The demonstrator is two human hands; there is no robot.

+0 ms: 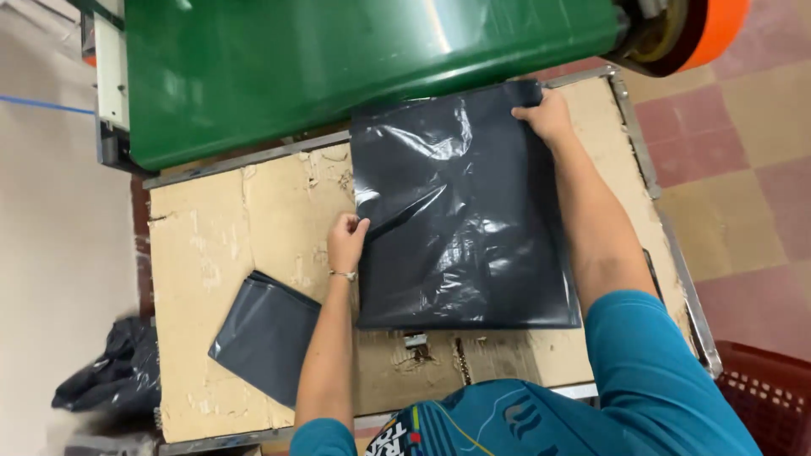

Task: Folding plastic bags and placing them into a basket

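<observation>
Left grip (347, 239) pinches one flat black bag's (473, 245) edge; right grip (547, 116) pinches its far corner; one folded bag (266, 333) lies beside.

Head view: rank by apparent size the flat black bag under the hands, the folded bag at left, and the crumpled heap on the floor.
1. Flat black plastic bag, clearly largest.
2. Folded grey-black bag.
3. Crumpled black bags on the floor; partly cut off and farther away, so ranks 2 and 3 are unsure.

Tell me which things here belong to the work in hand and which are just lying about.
In hand: large black plastic bag, left hand, right hand, cardboard-topped table.
Lying about: folded dark bag, crumpled bags on floor, red crate, green machine.
</observation>
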